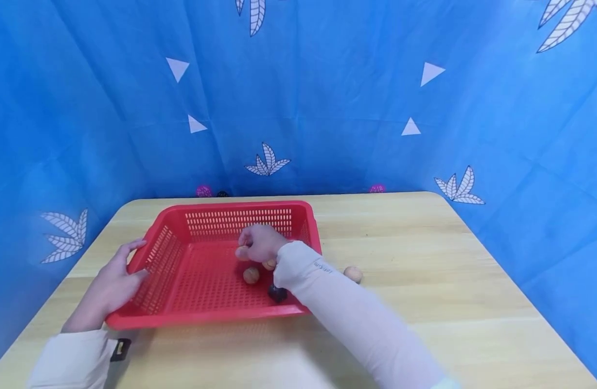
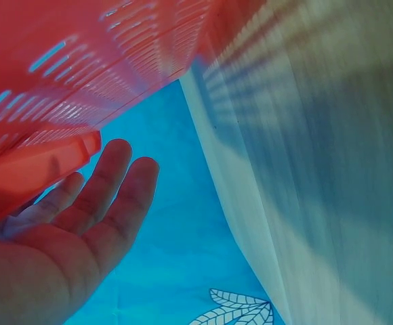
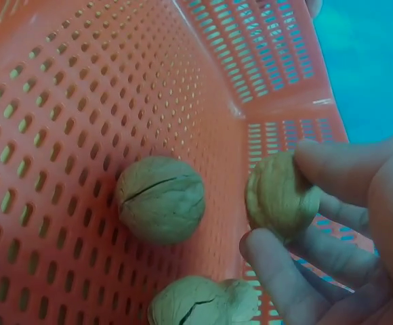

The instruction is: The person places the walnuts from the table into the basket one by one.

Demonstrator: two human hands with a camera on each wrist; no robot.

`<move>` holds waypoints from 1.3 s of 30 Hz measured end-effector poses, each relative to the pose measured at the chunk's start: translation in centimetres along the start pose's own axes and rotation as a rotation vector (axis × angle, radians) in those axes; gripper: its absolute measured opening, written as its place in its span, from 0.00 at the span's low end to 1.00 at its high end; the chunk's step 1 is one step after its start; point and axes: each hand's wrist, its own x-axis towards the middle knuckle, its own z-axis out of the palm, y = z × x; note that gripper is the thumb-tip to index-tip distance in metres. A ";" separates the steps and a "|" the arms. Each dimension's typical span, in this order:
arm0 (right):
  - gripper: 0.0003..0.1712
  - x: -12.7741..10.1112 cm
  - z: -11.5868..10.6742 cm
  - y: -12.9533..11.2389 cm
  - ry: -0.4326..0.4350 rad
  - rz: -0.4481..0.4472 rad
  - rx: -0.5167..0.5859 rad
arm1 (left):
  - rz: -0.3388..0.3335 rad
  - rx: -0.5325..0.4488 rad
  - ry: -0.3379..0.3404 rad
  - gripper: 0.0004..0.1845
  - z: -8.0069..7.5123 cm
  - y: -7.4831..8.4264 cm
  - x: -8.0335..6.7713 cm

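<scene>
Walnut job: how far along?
Direction isn't clear from this moment. If loading, done: the loose walnuts lying in the red basket. In hand: the right hand pinches one walnut. Remaining: apparently another walnut on the table. If unloading, swap done and remaining.

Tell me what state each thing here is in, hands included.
Red basket: open at the top
Left hand: holding the basket's left rim
Right hand: pinching the held walnut
Held walnut: gripped between thumb and fingers
Loose walnut: in the basket, dark crack in its shell
Lower walnut: in the basket, also cracked
Outside walnut: on the table, right of the basket
Blue cloth: hanging, creased
</scene>
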 end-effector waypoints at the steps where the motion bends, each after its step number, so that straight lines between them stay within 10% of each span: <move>1: 0.09 0.0 0.1 0.1 -0.007 -0.002 -0.013 | -0.002 0.001 -0.001 0.49 0.0 -0.1 -0.1; 20: 0.12 -0.8 0.6 0.2 -0.095 0.018 -0.230 | -0.003 -0.039 -0.001 0.49 0.2 -0.1 -0.3; 29: 0.11 -1.2 0.3 -0.2 -0.098 0.072 -0.016 | -0.008 -0.025 0.003 0.49 0.1 -0.1 -0.4; 39: 0.07 -0.2 -1.5 -0.2 -0.066 -0.126 0.343 | -0.012 -0.010 0.001 0.48 0.1 -0.1 -0.3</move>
